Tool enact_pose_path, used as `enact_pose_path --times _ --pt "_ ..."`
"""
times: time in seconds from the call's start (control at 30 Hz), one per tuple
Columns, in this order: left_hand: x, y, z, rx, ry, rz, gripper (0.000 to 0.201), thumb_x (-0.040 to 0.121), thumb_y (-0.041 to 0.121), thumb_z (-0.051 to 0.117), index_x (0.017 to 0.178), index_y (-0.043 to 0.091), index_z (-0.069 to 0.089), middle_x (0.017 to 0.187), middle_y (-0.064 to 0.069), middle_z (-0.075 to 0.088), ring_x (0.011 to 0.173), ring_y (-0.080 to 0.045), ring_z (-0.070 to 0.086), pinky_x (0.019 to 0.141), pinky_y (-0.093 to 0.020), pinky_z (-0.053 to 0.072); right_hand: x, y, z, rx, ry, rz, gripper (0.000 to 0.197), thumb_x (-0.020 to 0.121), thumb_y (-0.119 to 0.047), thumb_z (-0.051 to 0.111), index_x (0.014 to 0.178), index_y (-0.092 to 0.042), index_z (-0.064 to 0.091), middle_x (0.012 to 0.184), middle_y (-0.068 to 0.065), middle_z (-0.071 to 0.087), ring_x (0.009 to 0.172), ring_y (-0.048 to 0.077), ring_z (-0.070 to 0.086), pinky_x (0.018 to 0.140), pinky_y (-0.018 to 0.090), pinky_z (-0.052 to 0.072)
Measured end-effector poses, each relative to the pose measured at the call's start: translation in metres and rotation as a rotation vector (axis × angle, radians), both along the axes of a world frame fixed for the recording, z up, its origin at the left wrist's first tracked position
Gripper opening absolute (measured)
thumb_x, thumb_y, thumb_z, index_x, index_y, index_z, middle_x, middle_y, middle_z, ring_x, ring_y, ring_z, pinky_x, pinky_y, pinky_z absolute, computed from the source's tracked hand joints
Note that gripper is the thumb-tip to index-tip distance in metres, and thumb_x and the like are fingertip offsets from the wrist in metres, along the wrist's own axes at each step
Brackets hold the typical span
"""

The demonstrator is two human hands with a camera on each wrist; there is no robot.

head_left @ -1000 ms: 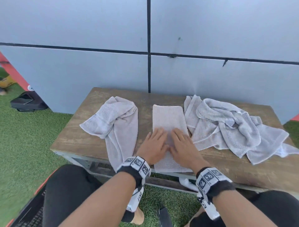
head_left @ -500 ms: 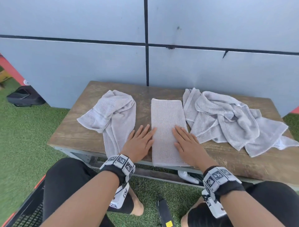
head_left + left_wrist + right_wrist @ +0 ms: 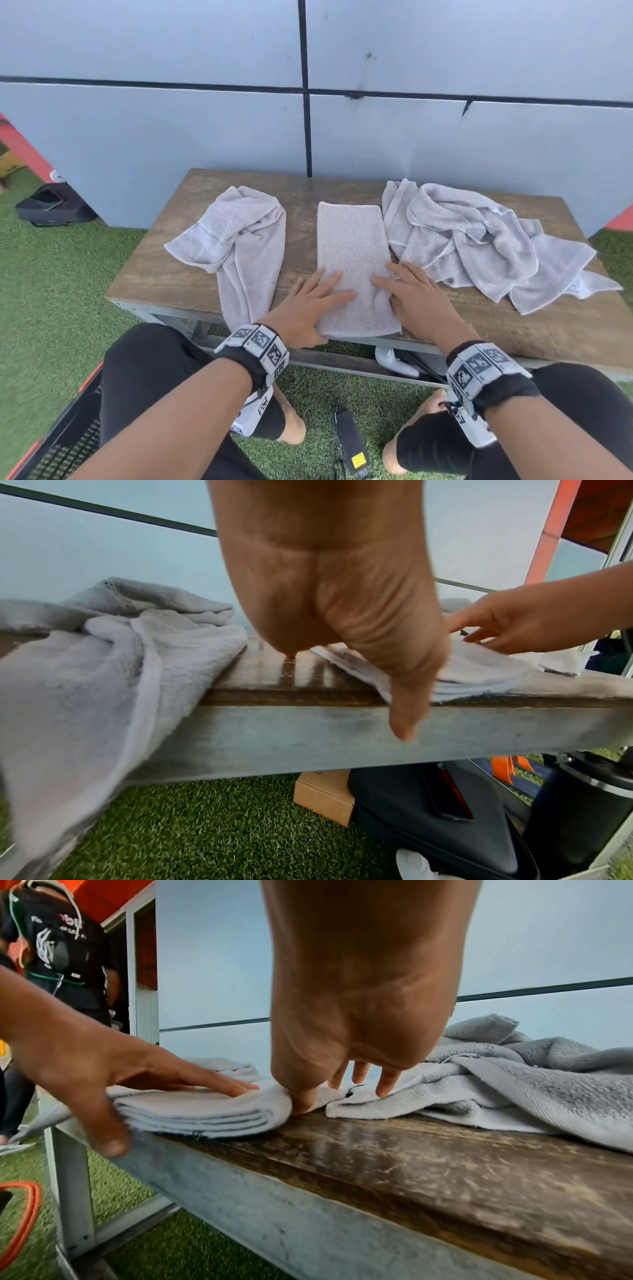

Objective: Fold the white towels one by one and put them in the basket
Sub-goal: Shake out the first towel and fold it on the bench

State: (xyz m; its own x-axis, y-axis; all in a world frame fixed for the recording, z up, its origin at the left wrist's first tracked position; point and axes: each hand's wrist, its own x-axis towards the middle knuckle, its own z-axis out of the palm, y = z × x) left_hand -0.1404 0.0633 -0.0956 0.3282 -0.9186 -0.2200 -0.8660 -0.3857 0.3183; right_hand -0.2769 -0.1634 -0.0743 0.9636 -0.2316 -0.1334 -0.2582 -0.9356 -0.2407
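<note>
A folded white towel (image 3: 352, 260) lies in a narrow stack at the middle of the wooden table (image 3: 164, 274), its near end at the front edge. My left hand (image 3: 308, 305) rests flat on the towel's near left corner, and the thumb hangs over the table's front edge. My right hand (image 3: 414, 294) lies on the towel's right side with spread fingers, its thumb pressed against the side fold (image 3: 301, 1104). One crumpled towel (image 3: 239, 240) drapes over the front edge at left. A loose pile of towels (image 3: 479, 246) lies at right. The black basket (image 3: 68, 442) with an orange rim stands by my left knee.
A grey panel wall runs close behind the table. On the grass lie a black bag (image 3: 51, 209) at far left and a small dark device (image 3: 349, 442) between my feet. Under the table are a cardboard box (image 3: 322, 796) and a dark bag (image 3: 428, 818). A person (image 3: 68, 955) stands at left.
Both hands slid from the towel's middle out to its sides. The left hand now lies over the near left corner, and the right thumb has come against the right edge.
</note>
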Motion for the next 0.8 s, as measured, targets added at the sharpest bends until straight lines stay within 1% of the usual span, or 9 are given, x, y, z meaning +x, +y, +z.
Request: enact_pose_path --times 0.13,0.2,0.23,0.3,0.37,0.47,0.53,0.7,0.8 --pt "0.008 0.007 0.008 -0.156 0.105 0.074 0.062 0.09 0.031 0.07 0.146 0.041 0.045 0.165 0.01 0.017 0.153 -0.011 0.001 0.123 -0.034 -0.002 -0.002 0.0 -0.003 0.126 -0.035 0.011 0.04 0.104 -0.028 0.042 0.141 -0.042 0.049 0.161 -0.011 0.029 0.151 0.017 0.011 0.122 0.046 0.02" --pt "0.011 0.009 0.015 -0.301 0.17 0.113 0.034 0.092 0.026 0.068 0.126 0.029 0.067 0.144 0.003 0.056 0.138 -0.009 0.044 0.122 -0.036 0.025 -0.001 0.002 -0.003 0.248 -0.112 -0.001 0.037 0.104 -0.025 0.045 0.139 -0.034 0.055 0.156 -0.01 0.038 0.15 0.015 0.018 0.122 0.046 0.021" --pt "0.01 0.009 0.02 -0.366 0.227 0.174 0.019 0.094 0.025 0.067 0.112 0.023 0.072 0.119 0.001 0.07 0.11 -0.005 0.062 0.105 -0.033 0.045 -0.001 0.003 -0.002 0.321 -0.158 -0.012 0.037 0.104 -0.022 0.047 0.138 -0.028 0.056 0.153 -0.009 0.043 0.149 0.013 0.021 0.122 0.046 0.021" --pt "0.004 0.006 0.038 -0.461 0.379 0.342 0.015 0.097 0.023 0.062 0.086 0.015 0.068 0.07 0.005 0.063 0.055 -0.003 0.051 0.06 -0.02 0.045 -0.001 0.009 0.002 0.453 -0.204 0.0 0.037 0.102 -0.021 0.051 0.138 -0.024 0.057 0.149 -0.012 0.047 0.148 0.009 0.024 0.124 0.041 0.019" --pt "0.001 0.002 0.05 -0.552 0.513 0.515 0.032 0.098 0.026 0.061 0.068 0.018 0.056 0.051 0.009 0.043 0.041 -0.005 0.033 0.044 -0.018 0.031 -0.001 0.015 0.008 0.55 -0.168 0.049 0.04 0.098 -0.03 0.06 0.138 -0.029 0.056 0.145 -0.016 0.051 0.144 0.003 0.03 0.119 0.034 0.025" --pt "-0.002 -0.001 0.056 -0.651 0.603 0.629 0.046 0.097 0.031 0.063 0.058 0.019 0.042 0.047 0.009 0.03 0.042 -0.01 0.026 0.044 -0.021 0.024 0.001 0.025 0.014 0.657 -0.135 0.014 0.035 0.095 -0.042 0.063 0.123 -0.022 0.065 0.109 -0.009 0.072 0.096 0.002 0.065 0.086 0.032 0.054" --pt "-0.003 0.001 0.057 -0.673 0.65 0.626 0.038 0.094 0.032 0.067 0.068 0.007 0.057 0.054 0.001 0.037 0.049 -0.016 0.03 0.048 -0.022 0.026 0.003 0.03 0.018 0.736 -0.182 -0.071 0.031 0.097 -0.039 0.06 0.103 -0.009 0.066 0.067 -0.005 0.06 0.056 0.008 0.05 0.059 0.036 0.044" --pt "-0.005 0.009 0.046 -0.542 0.722 0.6 0.012 0.087 0.024 0.077 0.093 0.017 0.069 0.06 0.018 0.062 0.05 0.002 0.053 0.052 -0.013 0.04 0.005 0.031 0.016 0.923 -0.184 -0.274 0.045 0.098 -0.041 0.058 0.09 0.003 0.055 0.068 0.012 0.046 0.062 0.025 0.055 0.072 0.053 0.056" --pt "-0.003 0.01 0.039 -0.548 0.719 0.677 0.019 0.095 0.034 0.067 0.092 0.016 0.071 0.062 0.004 0.051 0.045 -0.005 0.038 0.048 -0.019 0.032 0.003 0.032 0.017 0.928 -0.189 -0.288 0.036 0.098 -0.04 0.059 0.075 -0.012 0.052 0.06 0.001 0.047 0.052 0.014 0.046 0.056 0.031 0.04"
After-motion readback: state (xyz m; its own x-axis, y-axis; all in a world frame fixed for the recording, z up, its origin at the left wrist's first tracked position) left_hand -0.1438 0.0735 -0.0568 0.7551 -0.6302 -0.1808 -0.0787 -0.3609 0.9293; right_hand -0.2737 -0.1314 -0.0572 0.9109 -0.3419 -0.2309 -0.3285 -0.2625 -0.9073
